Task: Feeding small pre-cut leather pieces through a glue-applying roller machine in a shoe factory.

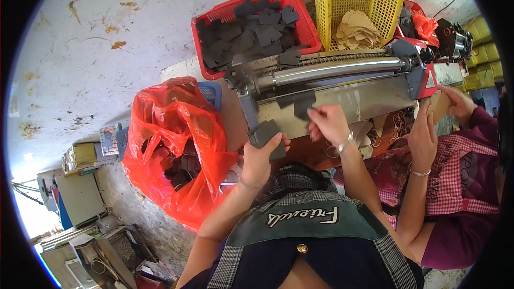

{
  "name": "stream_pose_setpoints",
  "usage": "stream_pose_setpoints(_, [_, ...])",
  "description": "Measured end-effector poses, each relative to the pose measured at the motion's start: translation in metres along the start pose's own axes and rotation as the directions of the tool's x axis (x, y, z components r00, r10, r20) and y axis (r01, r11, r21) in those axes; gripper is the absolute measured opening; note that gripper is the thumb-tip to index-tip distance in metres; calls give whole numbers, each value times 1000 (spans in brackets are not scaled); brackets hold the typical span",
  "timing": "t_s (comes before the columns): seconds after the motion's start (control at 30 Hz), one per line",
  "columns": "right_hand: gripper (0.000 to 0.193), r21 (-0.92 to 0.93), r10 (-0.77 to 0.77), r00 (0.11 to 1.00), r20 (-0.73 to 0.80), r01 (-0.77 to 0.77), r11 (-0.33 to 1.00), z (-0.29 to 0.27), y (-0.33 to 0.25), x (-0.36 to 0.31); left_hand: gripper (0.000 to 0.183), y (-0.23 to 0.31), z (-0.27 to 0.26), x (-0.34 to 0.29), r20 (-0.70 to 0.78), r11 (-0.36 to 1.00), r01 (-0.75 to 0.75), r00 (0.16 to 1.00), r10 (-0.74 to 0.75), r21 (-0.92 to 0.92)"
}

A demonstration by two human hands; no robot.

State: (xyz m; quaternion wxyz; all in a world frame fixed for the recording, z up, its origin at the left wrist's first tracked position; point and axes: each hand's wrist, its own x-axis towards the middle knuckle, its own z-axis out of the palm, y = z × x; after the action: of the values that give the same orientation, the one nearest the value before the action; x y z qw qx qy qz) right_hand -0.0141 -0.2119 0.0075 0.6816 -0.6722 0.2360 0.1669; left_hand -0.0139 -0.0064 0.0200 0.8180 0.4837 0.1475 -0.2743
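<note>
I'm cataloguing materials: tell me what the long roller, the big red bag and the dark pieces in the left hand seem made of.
Long roller: likely polished metal; bright streaked reflections.
Big red bag: thin, glossy plastic film, judging by its shiny crinkles.
Dark pieces: matte, perhaps leather-like sheet or card; their dull, flat faces leave it open.

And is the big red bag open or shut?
Open: the big red bag gapes, and dark pieces show inside.
</note>
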Motion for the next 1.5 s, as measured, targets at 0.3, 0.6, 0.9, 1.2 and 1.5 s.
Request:
stream_pose_setpoints(0.3, [32,-82,-45,999,-11,44,996,-5,-3,-10,40,11,-1,-9,214,988,120,972,-96,-101])
stream_pose_setpoints(0.6, [31,-98,-261,947,187,283,954,31,-9,-25,24,-7,-5,6,29,991,-123,992,122,48])
stream_pose_setpoints(0.9, [29,-40,-116,984,-134,111,993,-7,2,12,28,2,1,4,102,997,-49,994,44,54])
stream_pose_setpoints(1.2, [26,1,-76,977,199,78,997,13,-3,-28,26,6,10,2,-17,993,67,997,-69,-95])
stream_pose_setpoints(1.5, [23,-139,-260,961,92,271,952,16,2,-32,29,7,7,8,72,999,32,997,-34,31])
